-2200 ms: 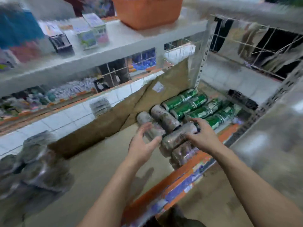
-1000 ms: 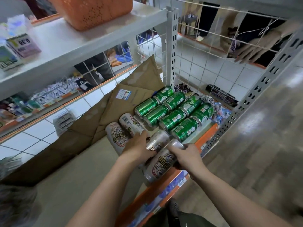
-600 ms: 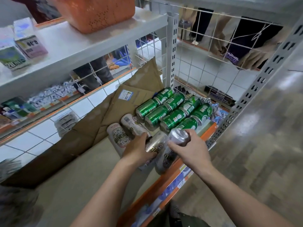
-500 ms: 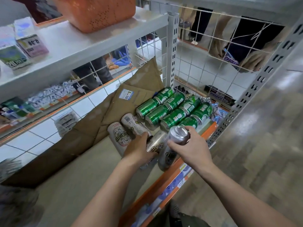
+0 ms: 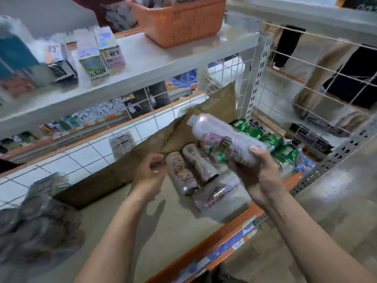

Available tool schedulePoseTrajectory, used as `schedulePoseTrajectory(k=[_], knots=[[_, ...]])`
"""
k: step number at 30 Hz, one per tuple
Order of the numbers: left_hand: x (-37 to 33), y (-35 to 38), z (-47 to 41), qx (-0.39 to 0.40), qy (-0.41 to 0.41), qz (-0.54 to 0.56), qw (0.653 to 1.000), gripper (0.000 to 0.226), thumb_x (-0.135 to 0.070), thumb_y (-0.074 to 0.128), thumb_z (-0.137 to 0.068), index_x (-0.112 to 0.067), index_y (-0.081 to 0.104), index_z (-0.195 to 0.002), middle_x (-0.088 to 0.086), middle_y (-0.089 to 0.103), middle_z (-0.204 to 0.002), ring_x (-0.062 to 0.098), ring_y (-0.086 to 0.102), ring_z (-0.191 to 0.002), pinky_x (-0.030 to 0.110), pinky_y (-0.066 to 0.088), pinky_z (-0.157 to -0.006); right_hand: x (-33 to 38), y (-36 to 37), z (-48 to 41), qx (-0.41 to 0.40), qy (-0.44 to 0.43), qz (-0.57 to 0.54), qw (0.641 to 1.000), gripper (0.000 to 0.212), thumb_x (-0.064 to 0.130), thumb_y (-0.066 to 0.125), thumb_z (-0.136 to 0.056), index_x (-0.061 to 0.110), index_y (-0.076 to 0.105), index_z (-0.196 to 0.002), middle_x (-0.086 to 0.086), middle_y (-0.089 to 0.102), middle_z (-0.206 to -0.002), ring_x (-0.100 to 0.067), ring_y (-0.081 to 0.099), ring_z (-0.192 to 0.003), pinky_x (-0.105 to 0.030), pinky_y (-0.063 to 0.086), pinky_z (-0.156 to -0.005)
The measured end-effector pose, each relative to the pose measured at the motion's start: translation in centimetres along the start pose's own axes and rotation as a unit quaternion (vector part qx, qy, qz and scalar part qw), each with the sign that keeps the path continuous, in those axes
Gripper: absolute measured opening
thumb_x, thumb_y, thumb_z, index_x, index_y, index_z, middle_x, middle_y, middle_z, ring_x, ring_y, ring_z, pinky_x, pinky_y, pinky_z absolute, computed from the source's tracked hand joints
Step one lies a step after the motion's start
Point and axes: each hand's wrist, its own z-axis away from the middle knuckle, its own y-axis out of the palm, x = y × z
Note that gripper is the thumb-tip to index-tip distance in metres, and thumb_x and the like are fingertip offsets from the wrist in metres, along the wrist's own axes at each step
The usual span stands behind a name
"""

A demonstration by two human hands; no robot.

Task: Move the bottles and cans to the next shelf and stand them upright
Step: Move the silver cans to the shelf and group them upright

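Silver can (image 5: 226,139) rides tilted in the right hand (image 5: 257,176), gripped at its base; the left hand (image 5: 150,170) is half-curled, empty. Swinging it could knock the lying cans (image 5: 187,170) rolling off the shelf (image 5: 163,231).

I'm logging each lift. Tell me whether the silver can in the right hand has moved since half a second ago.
Yes. The silver can has risen off the orange shelf edge; the right hand holds it tilted above the lying cans.
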Motion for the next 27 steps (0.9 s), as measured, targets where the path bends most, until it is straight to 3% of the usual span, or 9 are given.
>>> schedulePoseTrajectory(k=[2, 5, 7, 9, 15, 19, 21, 24, 27], knots=[[0.6, -3.0, 0.5, -0.047, -0.003, 0.004, 0.999, 0.014, -0.019, 0.076, -0.091, -0.017, 0.069, -0.102, -0.004, 0.07, -0.097, 0.004, 0.063, -0.077, 0.002, 0.044, -0.053, -1.4, 2.0, 0.0, 0.122, 0.075, 0.02, 0.99, 0.078, 0.028, 0.084, -0.063, 0.003, 0.06, -0.133, -0.02, 0.062, -0.13, -0.035, 0.06, -0.117, -0.046, 0.049, -0.1], [1.4, -7.1, 2.0, -0.088, -0.002, 0.005, 0.996, 0.014, -0.008, 0.074, -0.09, -0.014, 0.067, -0.101, -0.007, 0.068, -0.09, 0.001, 0.062, -0.078, 0.0, 0.043, -0.064, -4.9, 5.7, -0.1, 0.252, 0.13, 0.123, 0.951, 0.07, 0.013, 0.077, -0.065, -0.001, 0.059, -0.131, -0.022, 0.068, -0.12, -0.033, 0.069, -0.105, -0.037, 0.058, -0.089], [2.0, -9.6, 3.4, -0.108, -0.006, -0.007, 0.994, 0.016, -0.006, 0.073, -0.09, -0.014, 0.065, -0.102, -0.008, 0.066, -0.088, 0.002, 0.061, -0.079, 0.0, 0.042, -0.067, -8.2, 7.9, -0.1, 0.253, 0.137, 0.182, 0.94, 0.043, -0.001, 0.073, -0.069, 0.001, 0.069, -0.112, -0.013, 0.076, -0.102, -0.024, 0.074, -0.091, -0.026, 0.059, -0.077], [3.0, -11.7, 4.8, -0.128, -0.011, -0.006, 0.992, 0.018, -0.003, 0.072, -0.09, -0.015, 0.064, -0.101, -0.008, 0.065, -0.088, -0.004, 0.061, -0.076, 0.001, 0.042, -0.068, -11.3, 9.1, -0.3, 0.225, 0.097, 0.292, 0.924, 0.03, -0.008, 0.08, -0.07, 0.007, 0.072, -0.096, -0.004, 0.077, -0.083, -0.019, 0.071, -0.074, -0.021, 0.055, -0.064], [7.6, -15.0, 7.9, -0.152, -0.053, -0.008, 0.987, 0.019, -0.005, 0.071, -0.091, -0.017, 0.063, -0.103, 0.002, 0.066, -0.092, -0.005, 0.06, -0.076, 0.006, 0.045, -0.07, -18.9, 9.6, -2.6, 0.207, 0.028, 0.543, 0.813, 0.045, 0.008, 0.093, -0.062, 0.019, 0.071, -0.1, 0.007, 0.076, -0.089, -0.006, 0.072, -0.082, -0.025, 0.059, -0.068], [9.6, -14.5, 8.9, -0.157, -0.077, 0.001, 0.985, 0.019, -0.007, 0.072, -0.09, -0.016, 0.064, -0.105, 0.006, 0.067, -0.096, 0.009, 0.062, -0.084, 0.007, 0.047, -0.07, -23.0, 8.6, -3.6, 0.228, 0.025, 0.576, 0.785, 0.051, 0.006, 0.091, -0.063, 0.017, 0.071, -0.109, 0.009, 0.076, -0.098, -0.012, 0.072, -0.094, -0.036, 0.061, -0.078], [10.5, -14.2, 9.3, -0.163, -0.089, 0.007, 0.983, 0.023, -0.008, 0.073, -0.089, -0.025, 0.063, -0.101, 0.004, 0.067, -0.098, 0.011, 0.063, -0.089, 0.01, 0.048, -0.074, -24.2, 8.3, -3.4, 0.218, 0.019, 0.592, 0.775, 0.055, 0.005, 0.091, -0.06, 0.02, 0.069, -0.108, 0.009, 0.075, -0.099, -0.014, 0.071, -0.095, -0.038, 0.059, -0.08], [11.6, -14.0, 9.5, -0.154, -0.097, -0.007, 0.983, 0.032, -0.011, 0.075, -0.088, -0.037, 0.058, -0.094, -0.007, 0.066, -0.097, 0.008, 0.063, -0.095, 0.027, 0.05, -0.084, -24.8, 8.3, -3.1, 0.218, 0.008, 0.603, 0.767, 0.059, 0.002, 0.091, -0.061, 0.028, 0.062, -0.107, 0.016, 0.07, -0.096, -0.007, 0.065, -0.091, -0.026, 0.052, -0.073], [11.9, -13.9, 9.6, -0.132, -0.097, -0.015, 0.986, 0.027, -0.013, 0.075, -0.089, -0.033, 0.06, -0.1, -0.012, 0.064, -0.097, 0.005, 0.063, -0.098, 0.03, 0.051, -0.087, -25.0, 7.9, -3.2, 0.23, -0.009, 0.611, 0.758, 0.055, 0.004, 0.09, -0.065, 0.022, 0.06, -0.107, 0.01, 0.068, -0.096, 0.001, 0.059, -0.084, -0.013, 0.045, -0.067]])
